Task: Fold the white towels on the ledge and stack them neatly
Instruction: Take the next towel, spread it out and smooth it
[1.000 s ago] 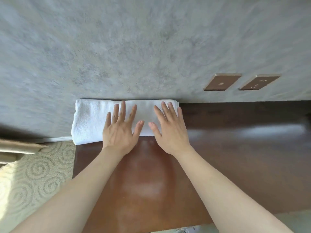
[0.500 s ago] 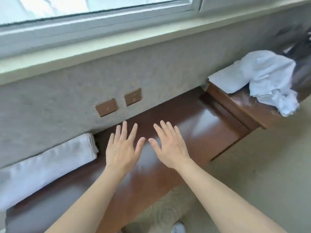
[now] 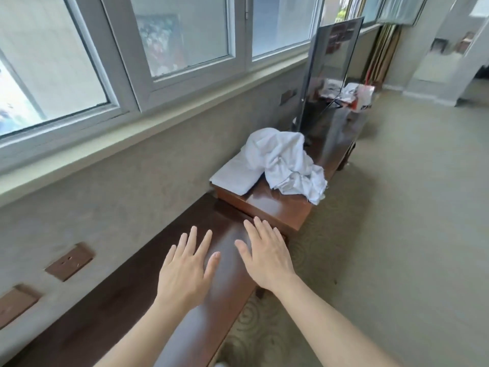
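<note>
The dark tabletop [image 3: 148, 295] lies bare ahead of both hands — the wall [image 3: 137, 178] hems its far edge. At its right end a raised cabinet [image 3: 275, 207] steps up, carrying a crumpled towel heap [image 3: 285, 157] — behind it a television [image 3: 330, 83] blocks passage.

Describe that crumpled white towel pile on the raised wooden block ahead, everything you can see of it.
The towel pile is white, soft-looking cloth, unfolded and bunched in a rumpled heap. It sits on the raised wooden block, in front of a dark upright panel. Its near right corner droops over the block's edge. Its left side overlaps a flatter white towel. Neither hand touches it.
</note>
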{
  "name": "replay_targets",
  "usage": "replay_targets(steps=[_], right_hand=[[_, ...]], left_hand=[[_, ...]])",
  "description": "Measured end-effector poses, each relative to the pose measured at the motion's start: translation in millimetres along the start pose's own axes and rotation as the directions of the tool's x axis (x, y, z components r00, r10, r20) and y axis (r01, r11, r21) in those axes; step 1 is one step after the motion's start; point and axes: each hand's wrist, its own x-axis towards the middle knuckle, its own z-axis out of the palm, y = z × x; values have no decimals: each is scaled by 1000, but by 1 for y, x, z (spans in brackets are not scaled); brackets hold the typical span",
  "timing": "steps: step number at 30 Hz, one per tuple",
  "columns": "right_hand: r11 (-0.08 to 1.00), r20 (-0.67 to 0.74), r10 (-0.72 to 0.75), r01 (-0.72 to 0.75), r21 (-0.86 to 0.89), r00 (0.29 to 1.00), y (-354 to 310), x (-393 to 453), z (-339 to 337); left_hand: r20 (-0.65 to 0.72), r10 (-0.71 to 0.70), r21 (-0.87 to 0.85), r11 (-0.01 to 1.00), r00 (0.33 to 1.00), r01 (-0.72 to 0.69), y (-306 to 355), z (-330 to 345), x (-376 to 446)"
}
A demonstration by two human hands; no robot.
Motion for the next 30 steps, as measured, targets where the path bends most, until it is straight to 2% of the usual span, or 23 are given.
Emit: replay_targets(steps=[5,9,17,23,30], right_hand=[[996,32,72,-70,-59,997,44,57,-18],[987,22,128,-125,-104,992,74,108,-33],[981,8,181,-180,-68,983,115,194,-46],[991,35,133,-133,17,991,150,275,-60],[999,67,-3,0,39,998,223,404,-79]], left_hand=[[-8,42,-71,997,999,-42,27,17,88],[36,59,-120,991,998,-54,43,32,158],[92,114,-140,985,989,-100,64,33,252],[104,84,-96,993,991,-74,81,31,318],[160,51,-87,996,986,-38,136,32,421]])
